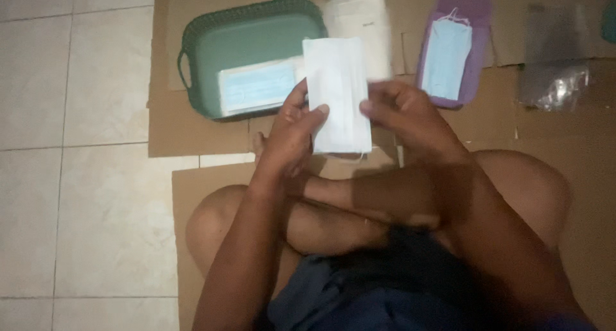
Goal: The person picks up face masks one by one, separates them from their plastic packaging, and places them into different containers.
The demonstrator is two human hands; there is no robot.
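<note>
Both hands meet over the person's crossed legs, and between them they hold a white face mask (337, 93) upright, its long side running away from the body. Left hand (292, 129) grips the mask's left edge near the bottom, thumb laid across the front of the white sheet and the other fingers curled behind it. Right hand (401, 109) pinches the right edge a little higher up, thumb tip on the front, fingers closed at the back. The mask hangs clear of the floor, its lower edge just above the left shin, and a thin ear loop shows beneath that edge.

Beyond the hands, on sheets of brown cardboard (192, 125) spread over the tiled floor (77, 177), lies a green tray (256, 32) with a woven rim and a handle at its left end. A stack of light blue masks (256, 86) rests in the near part of the tray, its right end reaching to just behind the held mask. Just right of the tray sits a pile of white masks (366, 19), partly hidden by the held one. Farther right, a purple tray (478, 10) holds one light blue mask (447, 55) lying lengthwise. Well to the right of that, a clear plastic bag (555, 84) lies crumpled on the cardboard.
</note>
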